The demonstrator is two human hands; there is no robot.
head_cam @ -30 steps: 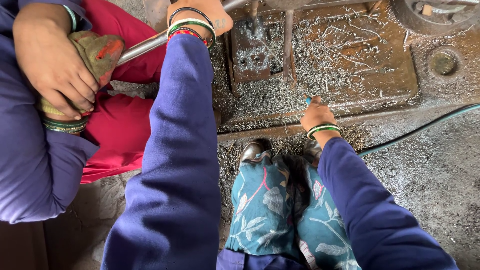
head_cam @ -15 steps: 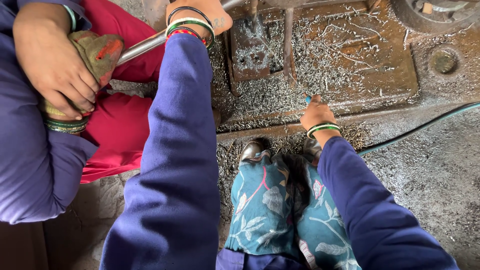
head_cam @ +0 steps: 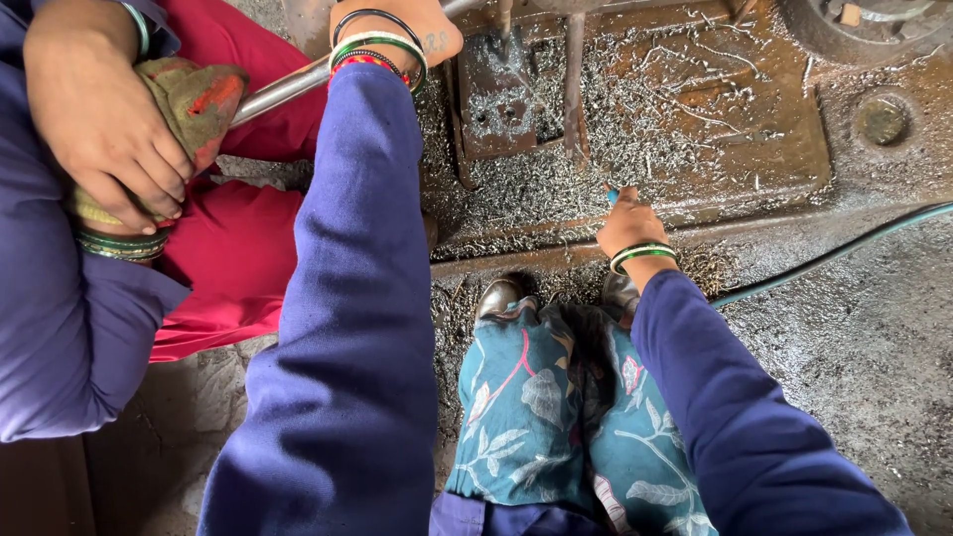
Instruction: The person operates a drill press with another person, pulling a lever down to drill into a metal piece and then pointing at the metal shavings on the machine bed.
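A long shiny metal handle runs across the upper left of the frame. The left hand sits on it at the top middle of the frame. Most of that hand is cut off by the top edge, so I cannot tell if its fingers are closed around the handle. Green, red and black bangles ring its wrist.

The right hand is just right of the middle of the frame. Its fingers are curled shut around a small blue thing. Only the tip of it pokes out, and I cannot tell what it is. This hand rests at the front edge of a rusty metal machine bed in the upper right. The bed is covered with lots of little silver metal curls. A flat metal block lies on the bed at the upper middle, with a thin metal bar just beside it.

Both arms wear dark blue sleeves. Below them, at the bottom middle, are teal trousers with a leaf pattern and two dark shoes on the grey floor. A thin green hose lies on the floor at the right.

At the upper left, another person's hand presses on a dirty cloth wrapped over the end of the handle. That person wears red clothes.
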